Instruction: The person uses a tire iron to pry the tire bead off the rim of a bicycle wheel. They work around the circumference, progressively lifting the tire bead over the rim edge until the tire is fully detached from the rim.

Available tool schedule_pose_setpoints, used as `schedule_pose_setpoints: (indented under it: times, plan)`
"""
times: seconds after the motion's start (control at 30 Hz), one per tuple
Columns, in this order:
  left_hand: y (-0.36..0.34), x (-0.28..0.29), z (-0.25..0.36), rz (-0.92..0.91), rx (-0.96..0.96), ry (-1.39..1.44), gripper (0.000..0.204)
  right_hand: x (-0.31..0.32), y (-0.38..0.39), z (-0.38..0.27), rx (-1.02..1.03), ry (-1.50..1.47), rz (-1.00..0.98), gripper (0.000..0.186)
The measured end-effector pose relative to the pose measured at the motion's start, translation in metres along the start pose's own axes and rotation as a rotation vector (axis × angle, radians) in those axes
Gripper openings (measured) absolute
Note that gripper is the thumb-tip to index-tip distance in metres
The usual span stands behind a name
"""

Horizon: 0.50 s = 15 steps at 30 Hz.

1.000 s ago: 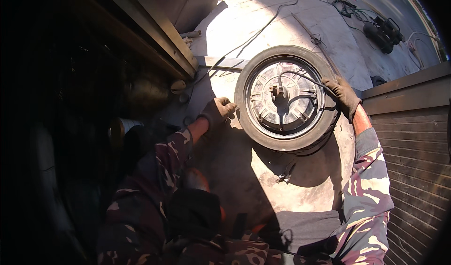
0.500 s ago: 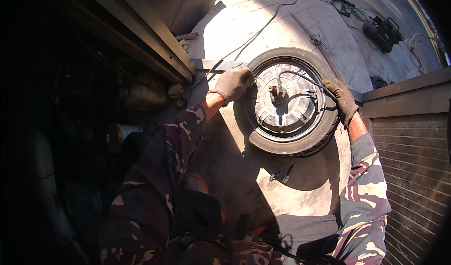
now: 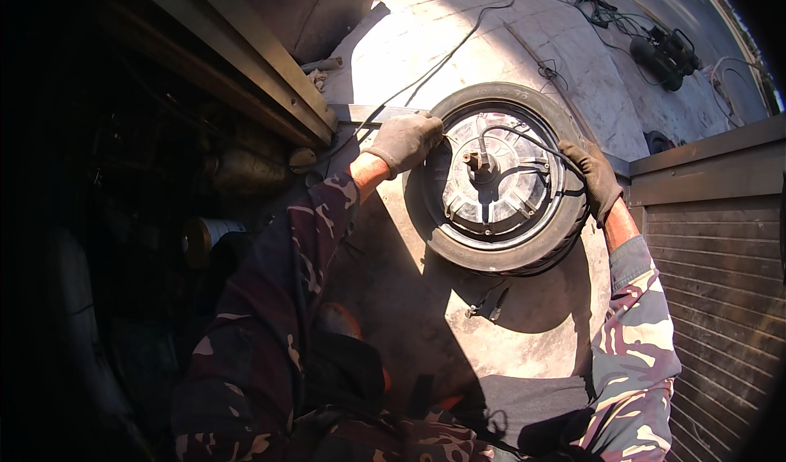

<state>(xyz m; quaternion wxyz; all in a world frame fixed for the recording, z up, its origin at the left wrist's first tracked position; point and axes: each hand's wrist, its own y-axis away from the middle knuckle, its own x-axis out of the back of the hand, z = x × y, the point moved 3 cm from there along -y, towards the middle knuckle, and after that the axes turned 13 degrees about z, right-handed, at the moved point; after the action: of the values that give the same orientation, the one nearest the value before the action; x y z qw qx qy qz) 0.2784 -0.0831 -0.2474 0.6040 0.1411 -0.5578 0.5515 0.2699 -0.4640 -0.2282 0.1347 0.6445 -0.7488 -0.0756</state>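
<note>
A wheel with a black tire (image 3: 499,261) and a silver hub motor (image 3: 491,200) lies face up in front of me, with an axle at its centre. My gloved left hand (image 3: 406,143) has its fingers curled on the tire's upper-left edge. My gloved right hand (image 3: 593,175) grips the tire's right side, close to the black cable (image 3: 532,138) that arcs from the axle. Small connectors (image 3: 496,302) lie in the shadow below the wheel; whether they join that cable I cannot tell.
A metal beam (image 3: 270,69) and dark machinery stand on the left, with a spool (image 3: 209,241) among them. A slatted metal panel (image 3: 712,241) borders the right. Beyond the wheel are a long cable (image 3: 446,57), a rod (image 3: 548,77), tangled wires and a black compressor-like machine (image 3: 663,61).
My left hand has moved up and right from beside the tire onto its upper-left edge. My right hand and the wheel have shifted slightly downward in the view.
</note>
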Motion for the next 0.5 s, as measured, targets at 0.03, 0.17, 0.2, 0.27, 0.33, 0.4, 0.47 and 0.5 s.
schedule_pose_setpoints:
  times: [0.03,0.17,0.2,0.27,0.33,0.4,0.47,0.5]
  plan:
    - [0.0,0.0,-0.001,-0.008,-0.022,-0.003,0.013,0.001,0.0,0.0,-0.003,0.005,0.011,0.089]
    - [-0.007,0.004,-0.002,-0.043,-0.146,-0.035,0.013,0.004,-0.002,0.003,-0.028,-0.01,-0.025,0.086]
    - [-0.009,0.005,-0.002,-0.051,-0.163,-0.051,0.013,0.004,-0.003,0.004,-0.025,-0.029,-0.035,0.086]
    - [-0.012,0.006,-0.001,-0.078,-0.174,-0.082,0.012,0.004,-0.006,0.007,-0.017,-0.047,-0.043,0.084]
    - [-0.015,0.008,0.0,-0.103,-0.182,-0.114,0.012,0.005,-0.008,0.009,-0.02,-0.047,-0.016,0.084]
    - [-0.016,0.009,0.001,-0.099,-0.158,-0.103,0.011,0.005,-0.009,0.009,0.0,-0.028,-0.05,0.083]
    - [-0.017,0.009,0.004,-0.09,-0.16,-0.111,0.011,0.005,-0.008,0.008,-0.008,-0.027,-0.058,0.082]
    - [-0.017,0.009,0.006,-0.089,-0.164,-0.12,0.012,0.005,-0.008,0.007,-0.02,-0.033,-0.059,0.083]
